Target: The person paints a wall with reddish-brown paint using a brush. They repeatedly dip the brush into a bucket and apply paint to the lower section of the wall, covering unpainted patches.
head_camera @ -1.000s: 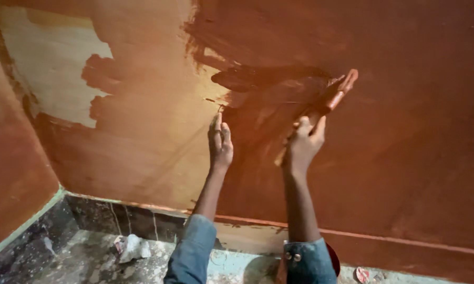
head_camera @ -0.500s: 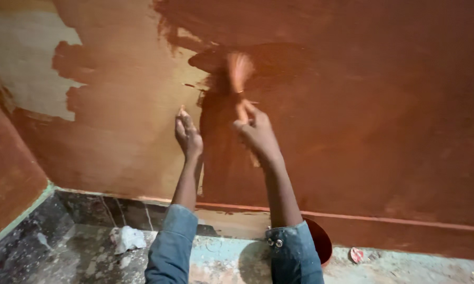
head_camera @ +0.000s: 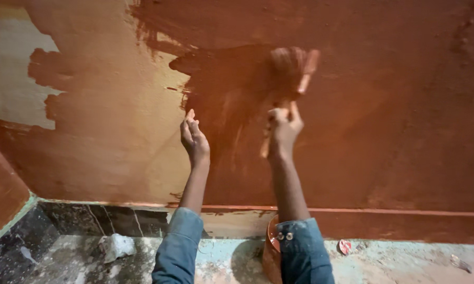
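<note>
My right hand grips the brush against the wall; my left hand, open and empty, braces there.

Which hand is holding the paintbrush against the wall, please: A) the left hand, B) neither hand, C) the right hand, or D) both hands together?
C: the right hand grips the paintbrush on the wet reddish wall, while the left hand is empty, lying open against the wall.

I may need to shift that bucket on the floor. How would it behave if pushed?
The bucket is mostly hidden behind the right sleeve. Its paint-coated rim suggests a slippery grip. If it holds wet paint, it is probably heavy and may slosh. The gritty floor would likely drag.
</note>
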